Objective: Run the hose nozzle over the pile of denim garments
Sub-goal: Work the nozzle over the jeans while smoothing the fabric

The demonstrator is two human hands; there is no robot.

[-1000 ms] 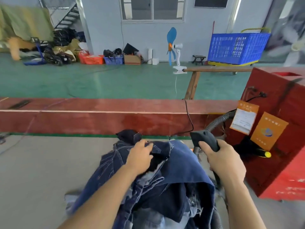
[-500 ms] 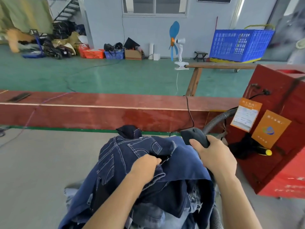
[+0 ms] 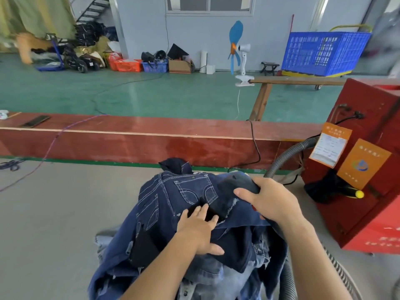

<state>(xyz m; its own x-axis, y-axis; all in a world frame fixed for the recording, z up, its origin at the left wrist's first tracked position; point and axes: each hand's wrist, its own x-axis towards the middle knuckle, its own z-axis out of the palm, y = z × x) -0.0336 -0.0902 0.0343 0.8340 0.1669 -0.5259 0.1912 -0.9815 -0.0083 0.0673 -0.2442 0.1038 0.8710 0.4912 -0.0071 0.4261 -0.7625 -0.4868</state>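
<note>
Denim garments in dark blue, heaped in a pile (image 3: 190, 230), lie right under you. Your right hand (image 3: 268, 202) grips the black plastic hose nozzle (image 3: 234, 187), its mouth pointing left onto the cloth just beyond your flat, relaxed left hand (image 3: 199, 228).

No wording can be read anywhere in the head view. Two orange cards hang on the side of the red machine cabinet (image 3: 368, 215): the upper orange card (image 3: 331, 146) carries a white printed sheet with rows of small type and a heading too blurred to make out; the lower orange card (image 3: 363, 163) bears a round blue-and-green emblem (image 3: 359, 165) between lines of illegible characters. Pale characters along the cabinet's lower right edge are likewise too smeared to read.
</note>
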